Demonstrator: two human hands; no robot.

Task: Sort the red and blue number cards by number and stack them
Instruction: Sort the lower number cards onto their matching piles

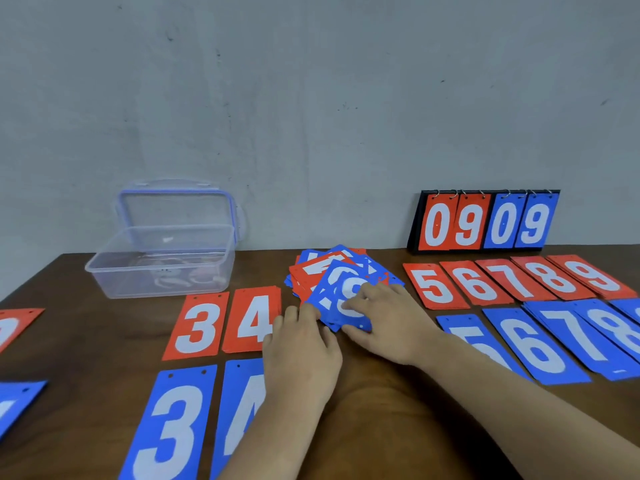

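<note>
A dark brown wooden table [381, 393] meets a scuffed grey wall [311, 98]. A black flip scoreboard [485, 223] reads 0909. The sorted red and blue number cards [434, 285] show 3 to 9, with the outermost cut off. On the mixed card pile [311, 271] mid-table, the right hand [388, 320] pinches the top blue card [337, 308]. The left hand [301, 351] is at the pile's edge, its grip unclear.

Eight red number-card piles [197, 323], eight blue number-card piles [173, 427], one mixed red-and-blue heap [311, 275] at centre, one clear plastic box [159, 268], one black flip scoreboard [485, 223], two hands: left [301, 351], right [391, 320].
</note>
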